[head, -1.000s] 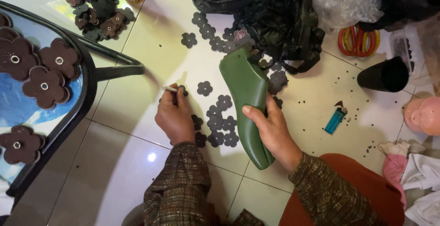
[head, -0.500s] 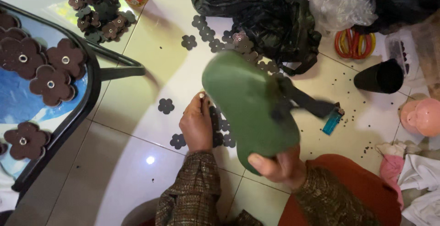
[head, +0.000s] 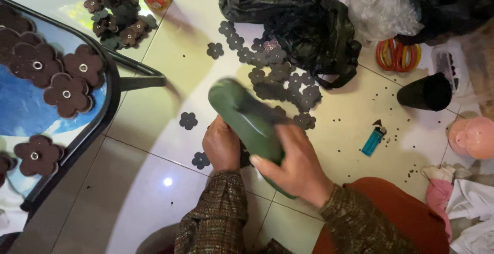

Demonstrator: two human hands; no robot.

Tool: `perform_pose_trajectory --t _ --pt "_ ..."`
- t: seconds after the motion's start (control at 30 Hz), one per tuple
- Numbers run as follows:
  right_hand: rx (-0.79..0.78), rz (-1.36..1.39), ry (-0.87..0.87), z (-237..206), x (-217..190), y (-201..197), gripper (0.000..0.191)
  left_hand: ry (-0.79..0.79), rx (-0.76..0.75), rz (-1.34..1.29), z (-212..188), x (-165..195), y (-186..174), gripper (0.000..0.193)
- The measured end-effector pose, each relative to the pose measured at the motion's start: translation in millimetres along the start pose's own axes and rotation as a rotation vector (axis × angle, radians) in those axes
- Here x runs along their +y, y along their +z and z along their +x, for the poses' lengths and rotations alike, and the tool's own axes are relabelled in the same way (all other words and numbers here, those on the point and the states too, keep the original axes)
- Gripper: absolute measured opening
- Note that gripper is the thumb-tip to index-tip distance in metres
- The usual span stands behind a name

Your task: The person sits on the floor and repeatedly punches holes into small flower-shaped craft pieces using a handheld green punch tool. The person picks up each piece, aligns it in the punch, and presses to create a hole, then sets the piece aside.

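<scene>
My right hand (head: 296,164) grips a green shoe-shaped block (head: 247,117), blurred with motion, held low over the tiled floor (head: 144,192). My left hand (head: 222,145) rests on the floor just left of the block, fingers curled; what it holds is hidden. Dark flower-shaped leather cutouts (head: 280,76) lie scattered on the tiles just beyond both hands, and single ones (head: 188,120) sit to the left.
A black-framed tray (head: 110,86) at left carries brown leather flowers with metal eyelets (head: 67,94). More flowers are piled at top left (head: 118,20). Black plastic bags (head: 288,17), a black cup (head: 426,92), a blue lighter (head: 373,141) and a pink object (head: 472,136) lie around.
The green block swung up from the floor half a second ago and has come down again beside my left hand. My left hand stayed on the floor.
</scene>
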State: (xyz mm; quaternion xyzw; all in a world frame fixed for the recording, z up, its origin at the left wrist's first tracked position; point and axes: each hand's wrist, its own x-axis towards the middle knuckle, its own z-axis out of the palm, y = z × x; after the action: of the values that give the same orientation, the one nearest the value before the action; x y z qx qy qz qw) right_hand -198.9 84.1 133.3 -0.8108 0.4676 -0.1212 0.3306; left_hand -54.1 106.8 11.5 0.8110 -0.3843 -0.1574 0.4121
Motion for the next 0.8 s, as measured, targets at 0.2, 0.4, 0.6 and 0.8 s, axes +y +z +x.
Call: perform_pose_trajectory --t 0.2,0.4,0.6,0.8 --pt "0.164 0.328 -0.223 -4 3 -3 0.084 0.029 0.018 0.039 1 0 0 0.013" --pt "0.013 0.492 0.034 5 21 10 0.065 -0.01 -0.011 0.105 5 -4 0 0.012" --pt "0.154 0.736 0.326 10 50 9 0.047 -0.312 0.025 -0.543 18 -32 -13 0.021" --pt "0.075 0.802 0.412 15 55 7 0.048 -0.316 0.299 -0.768 15 -67 -42 0.022"
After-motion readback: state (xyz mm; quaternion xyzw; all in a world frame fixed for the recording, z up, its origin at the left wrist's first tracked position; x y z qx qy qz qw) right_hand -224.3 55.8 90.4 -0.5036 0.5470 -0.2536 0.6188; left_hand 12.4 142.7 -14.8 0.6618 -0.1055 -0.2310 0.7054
